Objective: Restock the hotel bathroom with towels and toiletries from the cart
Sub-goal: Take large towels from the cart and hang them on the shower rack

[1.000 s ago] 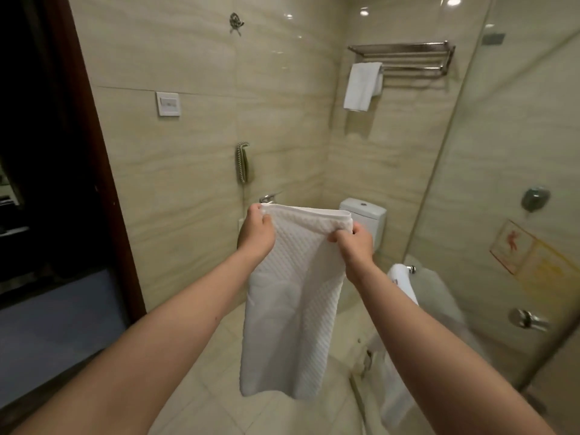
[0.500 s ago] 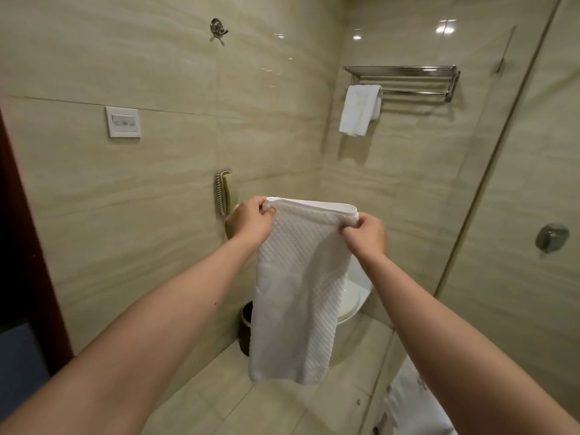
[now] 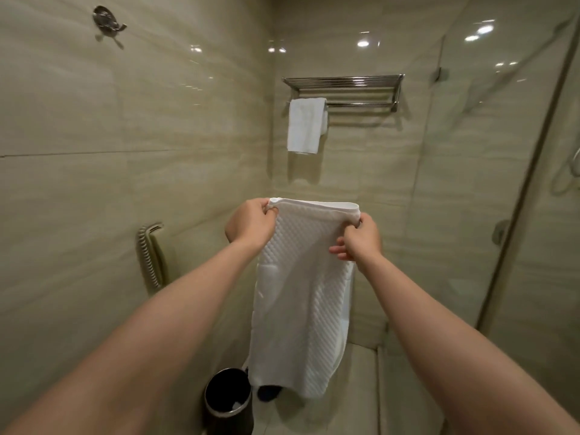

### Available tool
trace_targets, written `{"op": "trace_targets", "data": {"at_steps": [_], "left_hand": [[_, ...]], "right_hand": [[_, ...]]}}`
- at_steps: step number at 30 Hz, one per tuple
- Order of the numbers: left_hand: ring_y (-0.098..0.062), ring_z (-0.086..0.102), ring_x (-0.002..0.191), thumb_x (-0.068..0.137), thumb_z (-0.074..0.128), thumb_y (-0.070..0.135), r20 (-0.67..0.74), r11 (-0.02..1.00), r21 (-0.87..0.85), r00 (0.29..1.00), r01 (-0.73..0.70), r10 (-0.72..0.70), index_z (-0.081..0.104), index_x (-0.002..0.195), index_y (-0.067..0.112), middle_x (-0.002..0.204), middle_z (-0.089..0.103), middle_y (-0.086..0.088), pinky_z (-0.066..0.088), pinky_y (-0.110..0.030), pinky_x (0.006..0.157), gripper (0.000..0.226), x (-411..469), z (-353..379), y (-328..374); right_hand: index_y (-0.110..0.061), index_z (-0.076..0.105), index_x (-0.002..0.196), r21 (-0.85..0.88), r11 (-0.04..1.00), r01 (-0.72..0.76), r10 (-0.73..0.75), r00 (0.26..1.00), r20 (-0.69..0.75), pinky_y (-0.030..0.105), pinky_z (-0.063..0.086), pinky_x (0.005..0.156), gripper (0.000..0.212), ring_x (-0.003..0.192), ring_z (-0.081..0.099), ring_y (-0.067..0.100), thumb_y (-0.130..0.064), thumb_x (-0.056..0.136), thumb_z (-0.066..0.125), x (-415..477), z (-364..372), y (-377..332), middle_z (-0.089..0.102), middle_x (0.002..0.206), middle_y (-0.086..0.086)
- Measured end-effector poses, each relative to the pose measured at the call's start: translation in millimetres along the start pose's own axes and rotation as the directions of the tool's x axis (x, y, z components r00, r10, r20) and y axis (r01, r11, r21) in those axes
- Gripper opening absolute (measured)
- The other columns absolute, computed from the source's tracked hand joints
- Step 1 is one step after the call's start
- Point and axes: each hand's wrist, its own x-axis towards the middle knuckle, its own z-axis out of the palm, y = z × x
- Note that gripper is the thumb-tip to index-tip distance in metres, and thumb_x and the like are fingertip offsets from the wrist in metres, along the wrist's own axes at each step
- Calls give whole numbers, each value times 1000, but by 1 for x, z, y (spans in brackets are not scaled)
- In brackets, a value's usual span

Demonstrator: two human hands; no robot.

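Observation:
A white textured towel hangs folded in front of me, held up by its top edge. My left hand pinches the top left corner and my right hand pinches the top right corner. On the far wall above them is a chrome towel rack. Another white towel hangs from the rack's lower bar at its left end. The held towel hides most of the toilet behind it.
A dark round waste bin stands on the floor at the lower left of the towel. A wall phone handset and a chrome hook are on the left wall. The glass shower partition runs along the right.
I have moved deeper into the bathroom and the view has tilted up, so the rack is nearer and the doorway is out of view. Both hands have kept hold of the towel.

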Motion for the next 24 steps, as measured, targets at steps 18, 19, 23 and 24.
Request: {"op": "trace_targets", "data": {"at_steps": [18, 19, 23, 24], "left_hand": [[-20, 71, 58, 97, 46, 24, 40, 825, -554, 986, -114, 163, 64, 85, 35, 64, 72, 1, 60, -44, 75, 24, 301, 200, 37], [-19, 71, 59, 98, 46, 25, 30, 825, -553, 987, -116, 158, 63, 83, 36, 64, 72, 2, 60, -44, 75, 25, 315, 210, 41], [-18, 72, 61, 98, 46, 24, 27, 807, -579, 987, -115, 160, 61, 83, 37, 63, 72, 3, 59, -45, 77, 25, 368, 247, 55], [-17, 72, 61, 98, 46, 25, 21, 806, -579, 986, -124, 167, 62, 84, 37, 63, 72, 4, 59, -45, 77, 24, 383, 257, 58]], "right_hand": [[-19, 59, 91, 137, 962, 238, -209, 958, -197, 32, 58, 62, 34, 73, 73, 24, 4, 83, 34, 331, 40, -10, 73, 87, 13], [-16, 61, 95, 128, 963, 239, -211, 957, -196, 31, 57, 60, 35, 72, 73, 23, 3, 82, 34, 348, 41, -11, 73, 86, 12], [-21, 60, 91, 92, 967, 237, -213, 953, -216, 27, 51, 58, 33, 71, 72, 22, 0, 84, 36, 414, 43, -16, 74, 85, 10], [-24, 58, 88, 80, 968, 239, -216, 950, -226, 28, 52, 59, 32, 71, 72, 21, -1, 84, 36, 429, 43, -17, 74, 85, 9]]}}
